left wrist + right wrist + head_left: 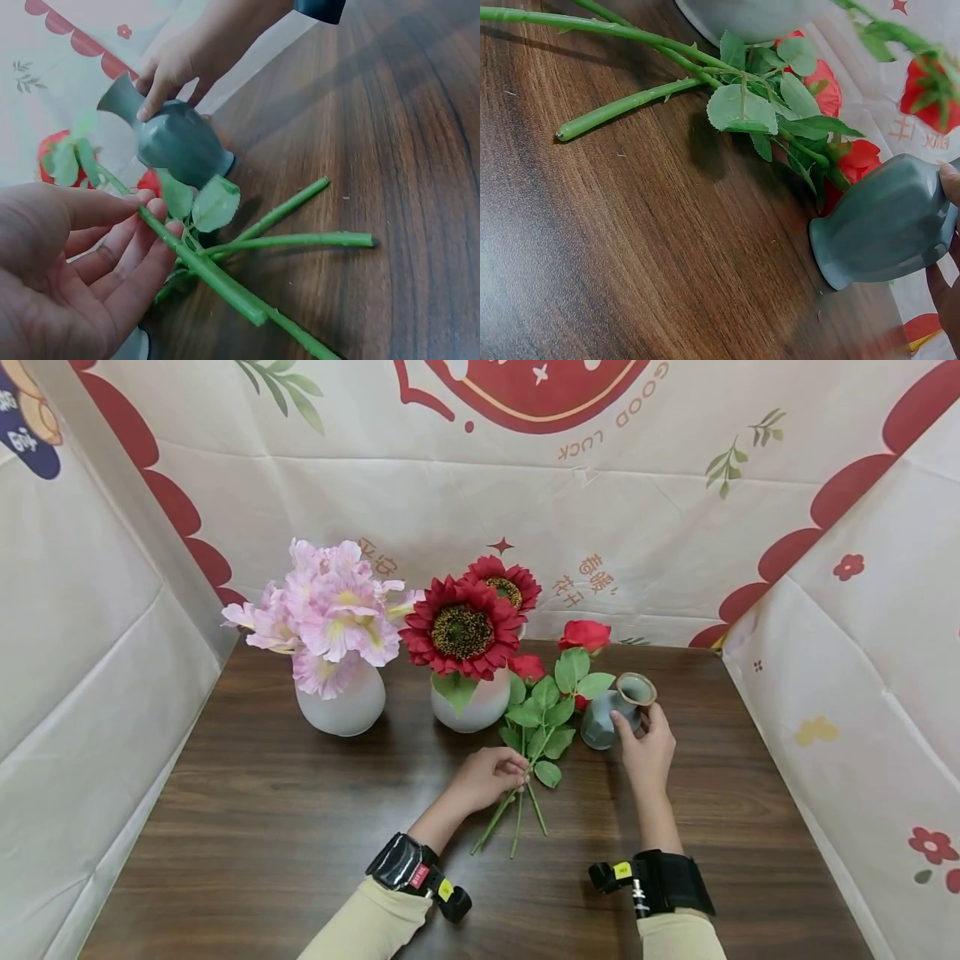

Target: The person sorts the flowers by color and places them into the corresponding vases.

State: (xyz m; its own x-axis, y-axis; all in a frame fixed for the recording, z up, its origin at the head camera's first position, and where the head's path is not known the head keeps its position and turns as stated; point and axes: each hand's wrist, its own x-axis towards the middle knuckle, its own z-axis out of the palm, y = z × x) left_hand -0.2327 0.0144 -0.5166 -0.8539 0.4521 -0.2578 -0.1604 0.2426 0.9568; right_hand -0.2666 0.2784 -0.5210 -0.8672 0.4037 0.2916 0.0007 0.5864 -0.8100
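My left hand point(486, 778) pinches the green stem of a red rose point(585, 635) between thumb and fingertips. In the left wrist view the held stem point(225, 291) crosses over other cut stems just above the tabletop. More red roses with leafy stems lie in a loose bunch, their blooms pointing away from me. My right hand point(649, 753) grips a small blue-grey ceramic vase point(598, 722) near its neck, thumb on one side and fingers on the other. The vase stands right of the roses, its mouth toward the right; whether its base fully touches the table I cannot tell.
A whitish rounded vase point(341, 703) with pink ruffled flowers point(337, 602) stands at the back left. Beside it is another pale vase point(480, 702) holding large red sunflowers point(462, 631). Printed cloth point(465, 493) walls the dark wooden table point(300, 835) at the back and both sides.
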